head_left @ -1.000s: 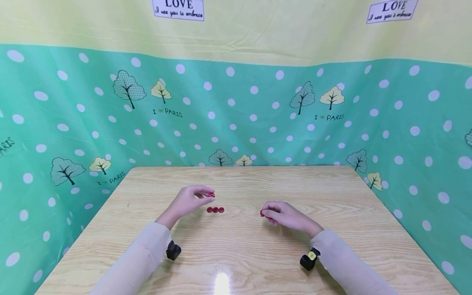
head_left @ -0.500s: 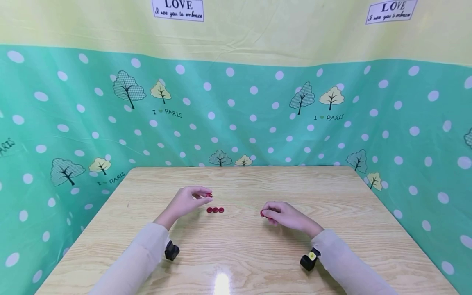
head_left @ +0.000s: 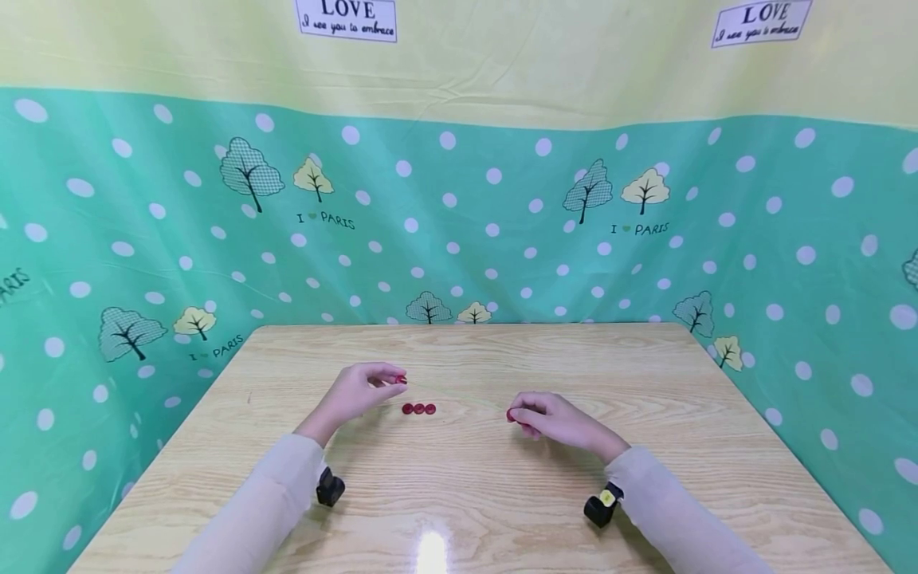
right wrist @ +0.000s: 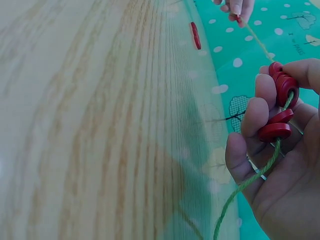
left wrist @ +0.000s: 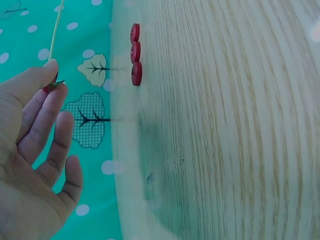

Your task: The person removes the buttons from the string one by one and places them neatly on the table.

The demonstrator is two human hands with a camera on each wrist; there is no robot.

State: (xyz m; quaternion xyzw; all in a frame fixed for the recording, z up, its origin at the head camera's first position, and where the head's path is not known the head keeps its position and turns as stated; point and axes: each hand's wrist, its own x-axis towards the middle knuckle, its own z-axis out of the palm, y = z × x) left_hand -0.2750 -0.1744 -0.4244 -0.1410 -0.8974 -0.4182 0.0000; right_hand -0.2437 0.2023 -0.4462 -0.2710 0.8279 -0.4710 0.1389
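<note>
My left hand pinches a small red button between thumb and forefinger, with a short green string end poking out beside it. From there a thin green string runs taut to my right hand. Several red buttons are threaded on it there, held by the right thumb and fingers. Two of them sit lower, against the palm side of the fingers, and the string's tail hangs down below. Both hands are above the table.
Three red buttons lie in a touching row on the wooden table, between the hands and nearer the left. A green and yellow patterned curtain stands behind the table and along its sides. Each wrist carries a black camera.
My left hand has drifted a little to the left with its pinched button, widening the gap between the hands. My right hand and the row of buttons stay put.
</note>
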